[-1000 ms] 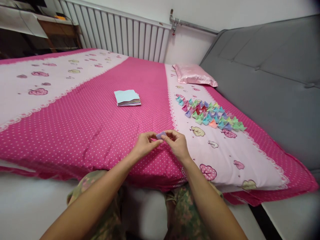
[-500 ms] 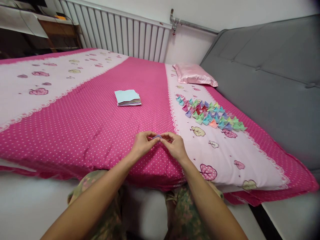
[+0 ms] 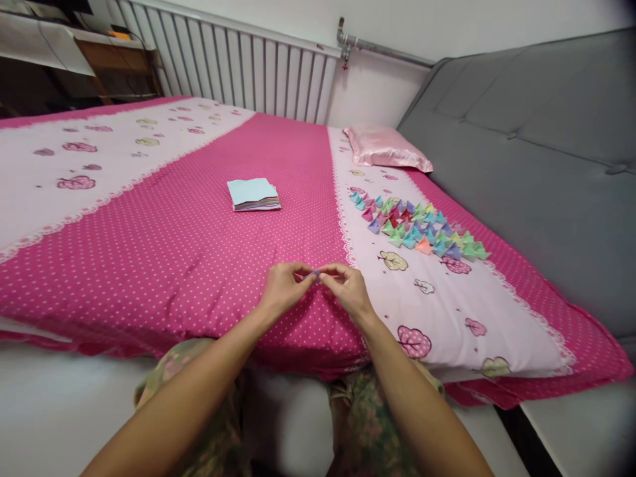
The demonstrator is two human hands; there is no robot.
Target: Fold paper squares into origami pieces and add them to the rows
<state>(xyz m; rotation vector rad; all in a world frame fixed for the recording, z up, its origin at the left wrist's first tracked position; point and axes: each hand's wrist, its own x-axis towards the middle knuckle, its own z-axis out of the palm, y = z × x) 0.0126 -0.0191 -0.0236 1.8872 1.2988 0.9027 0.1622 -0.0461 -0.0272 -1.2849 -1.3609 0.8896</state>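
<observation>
Between my two hands is a small folded piece of purple paper point(image 3: 317, 273), mostly covered by the fingers. My left hand point(image 3: 287, 285) pinches its left side between thumb and fingers. On the other side my right hand point(image 3: 346, 286) pinches it the same way, the fingertips of both hands almost meeting. Both hands are just above the pink dotted bedspread point(image 3: 209, 278) near the bed's front edge. A stack of square paper sheets point(image 3: 254, 192), pale blue on top, lies farther off, left of the hands. Several small folded paper boats point(image 3: 415, 225) in many colours stand in rows to the right.
A pink satin pillow point(image 3: 387, 147) lies at the back right, near the grey padded headboard point(image 3: 527, 126). Behind the bed, a white radiator point(image 3: 248, 66) and a pipe point(image 3: 387, 52) run along the wall. A desk point(image 3: 112, 59) stands at the far left.
The purple paper between my fingertips has tilted and shows less of its surface. Both hands stay in nearly the same place, with only slight finger movement.
</observation>
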